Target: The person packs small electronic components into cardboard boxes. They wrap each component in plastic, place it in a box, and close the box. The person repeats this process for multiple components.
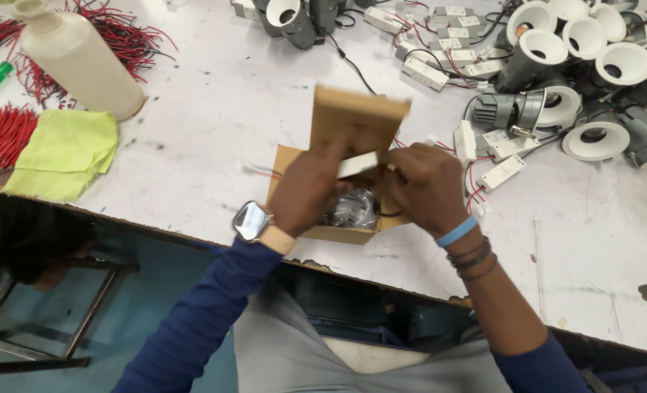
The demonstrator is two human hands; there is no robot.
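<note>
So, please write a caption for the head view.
Both hands, left hand and right hand, tuck a wrapped item into a small cardboard box.

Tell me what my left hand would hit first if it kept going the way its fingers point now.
Probably the small white driver block at your left hand's fingertips, held over the open cardboard box. Just past it is your right hand. Depth is hard to judge from above, so the hand might pass over the bagged lamp inside.

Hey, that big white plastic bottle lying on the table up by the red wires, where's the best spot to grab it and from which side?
Probably grip the plastic bottle around the middle of its body, coming down from above. It lies on its side, neck toward the far left corner, so the round body is open on top. The green cloth sits against its near end and the red wires crowd behind it.
</note>
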